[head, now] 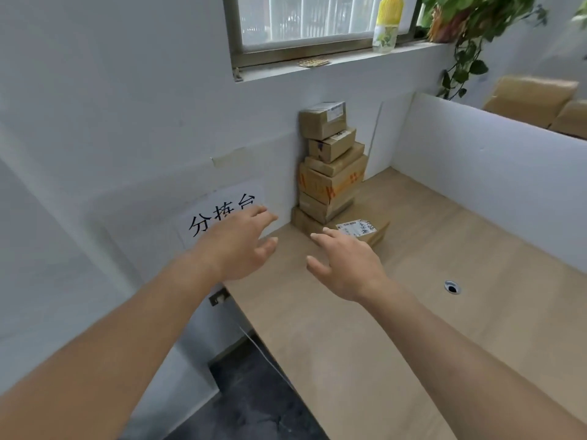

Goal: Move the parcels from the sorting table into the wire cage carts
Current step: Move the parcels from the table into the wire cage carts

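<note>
Two hands, the left hand (236, 241) and right hand (344, 265), reach with fingers spread and released, grasping nothing. The stack of parcels (330, 166) stands in the worktop's (444, 249) far-left corner. Judged step: the approach; next, steady gripping from both sides.

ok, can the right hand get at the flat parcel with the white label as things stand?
Probably yes. The right hand is open with its fingertips just short of the labelled parcel, which lies flat on the table beside the stack. Nothing lies between them and nothing rests on its labelled end.
</note>
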`<state>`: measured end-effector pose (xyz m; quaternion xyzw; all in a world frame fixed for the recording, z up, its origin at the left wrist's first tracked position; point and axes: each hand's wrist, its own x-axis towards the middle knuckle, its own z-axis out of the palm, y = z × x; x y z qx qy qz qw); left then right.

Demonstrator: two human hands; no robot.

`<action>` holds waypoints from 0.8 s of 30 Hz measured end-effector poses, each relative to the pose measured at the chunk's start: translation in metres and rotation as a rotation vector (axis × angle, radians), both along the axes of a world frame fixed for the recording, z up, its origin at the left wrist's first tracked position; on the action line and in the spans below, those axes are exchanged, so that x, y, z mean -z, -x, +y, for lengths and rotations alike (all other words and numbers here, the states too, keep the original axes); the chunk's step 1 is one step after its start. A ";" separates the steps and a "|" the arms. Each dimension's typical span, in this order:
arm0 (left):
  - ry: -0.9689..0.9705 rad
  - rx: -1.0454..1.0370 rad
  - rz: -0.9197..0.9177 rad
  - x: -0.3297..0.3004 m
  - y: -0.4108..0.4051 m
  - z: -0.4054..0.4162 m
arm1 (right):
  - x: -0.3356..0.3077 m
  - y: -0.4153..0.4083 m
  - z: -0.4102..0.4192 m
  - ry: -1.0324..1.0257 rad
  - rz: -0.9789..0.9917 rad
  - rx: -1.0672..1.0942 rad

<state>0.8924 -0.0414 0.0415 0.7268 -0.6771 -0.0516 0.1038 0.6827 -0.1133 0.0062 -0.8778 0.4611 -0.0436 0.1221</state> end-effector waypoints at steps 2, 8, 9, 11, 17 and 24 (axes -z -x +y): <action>-0.004 0.022 -0.007 0.004 0.010 -0.030 | 0.002 0.013 -0.023 -0.005 -0.012 0.049; -0.004 0.115 0.008 0.005 0.024 -0.106 | 0.006 0.032 -0.078 -0.032 -0.017 0.154; -0.001 0.125 0.008 0.005 0.023 -0.118 | 0.006 0.032 -0.087 -0.037 -0.015 0.170; 0.003 0.138 0.014 0.006 0.017 -0.145 | 0.006 0.029 -0.105 -0.049 -0.006 0.204; 0.031 0.183 0.024 0.002 -0.015 -0.233 | 0.007 -0.002 -0.172 -0.048 -0.018 0.296; 0.069 0.132 0.091 -0.010 -0.064 -0.349 | 0.017 -0.044 -0.241 -0.088 -0.004 0.395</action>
